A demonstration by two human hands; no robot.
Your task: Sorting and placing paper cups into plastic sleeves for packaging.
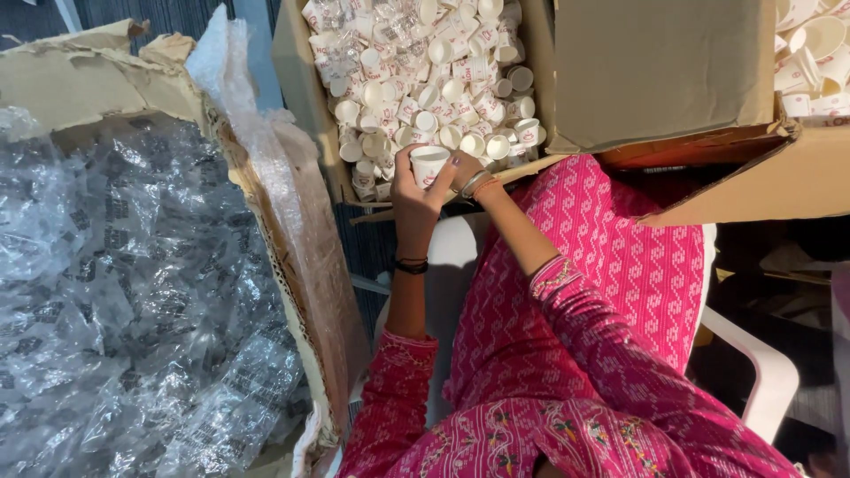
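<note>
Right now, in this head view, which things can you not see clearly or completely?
- Right hand: the fingers are hidden behind the white paper cup; the left hand shares the hold.
- Cardboard box of cups: top cut by the frame edge.
- Second box: mostly hidden under a flap, cut at right.
- Cup prints: too small.

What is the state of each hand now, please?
Left hand: closed around the white paper cup.
Right hand: fingers touching the same cup; its grip cannot be told.
</note>
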